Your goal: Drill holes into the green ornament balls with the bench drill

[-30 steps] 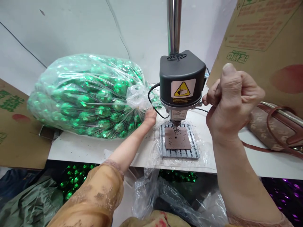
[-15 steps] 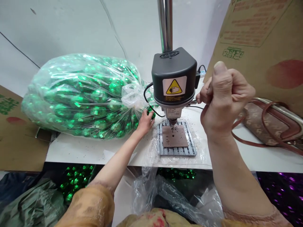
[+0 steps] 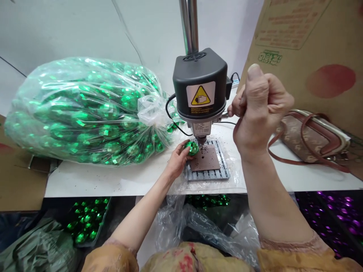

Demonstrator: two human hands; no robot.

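Observation:
My left hand [image 3: 177,158] is closed on a shiny green faceted ball [image 3: 193,149], gripped between thumb and fingers. It holds the ball at the left of the drill press [image 3: 200,87], beside the chuck and over the edge of the slotted metal base [image 3: 224,166]. A brown square board [image 3: 208,162] with a dark hole lies on that base, sprinkled with dark shavings. On the machine's right side my right hand [image 3: 262,107] is wrapped in a fist around the drill press handle [image 3: 225,114], which the fingers mostly hide.
A large clear bag [image 3: 85,113] of green balls lies knotted on the white table [image 3: 113,181], left of the machine. To the right are a patterned handbag [image 3: 309,139] and a cardboard box [image 3: 297,56]. Below the table edge sit green balls [image 3: 87,219] and purple ones [image 3: 340,211].
My left hand has moved right and toward me from beside the bag's knot to the drill press, bringing a green ball. My right hand keeps its grip. The whole view has shifted slightly.

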